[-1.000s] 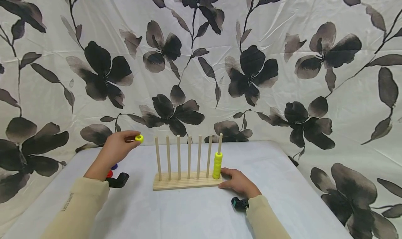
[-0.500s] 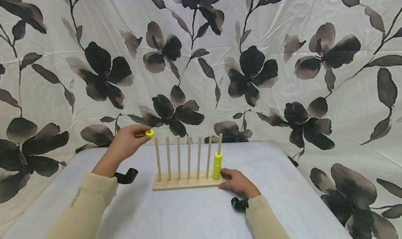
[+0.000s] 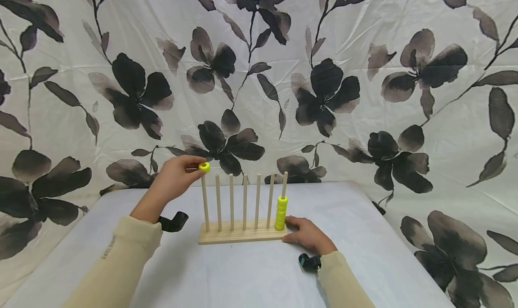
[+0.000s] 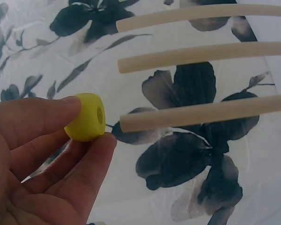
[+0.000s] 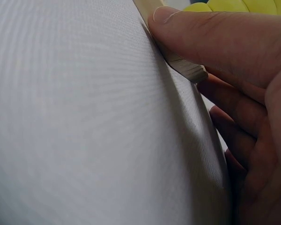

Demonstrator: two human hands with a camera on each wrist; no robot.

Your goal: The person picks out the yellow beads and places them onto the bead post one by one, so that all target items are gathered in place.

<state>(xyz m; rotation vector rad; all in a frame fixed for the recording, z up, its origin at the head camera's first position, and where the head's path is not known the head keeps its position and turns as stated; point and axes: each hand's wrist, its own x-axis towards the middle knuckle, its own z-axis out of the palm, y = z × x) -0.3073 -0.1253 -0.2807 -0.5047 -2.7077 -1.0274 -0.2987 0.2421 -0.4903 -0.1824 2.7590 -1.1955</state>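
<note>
My left hand (image 3: 176, 175) pinches a yellow bead (image 3: 204, 167) between thumb and fingers, right at the top of the leftmost peg (image 3: 206, 204). In the left wrist view the bead (image 4: 86, 117) has its hole facing the tip of the nearest peg (image 4: 196, 114), with a small gap between. The wooden peg rack (image 3: 238, 237) has several upright pegs in a row. Several yellow beads (image 3: 280, 213) are stacked on its rightmost peg. At that end my right hand (image 3: 307, 234) grips the base, and the right wrist view shows the thumb along the base's edge (image 5: 189, 70).
A white cloth covers the table (image 3: 226, 276). Behind it hangs a floral-patterned cloth (image 3: 259, 96). A black wrist camera (image 3: 174, 221) sits on the left wrist, and another (image 3: 310, 261) on the right.
My left hand has moved right and slightly up with the yellow bead, from left of the rack to the leftmost peg's top. The right hand stays at the base.
</note>
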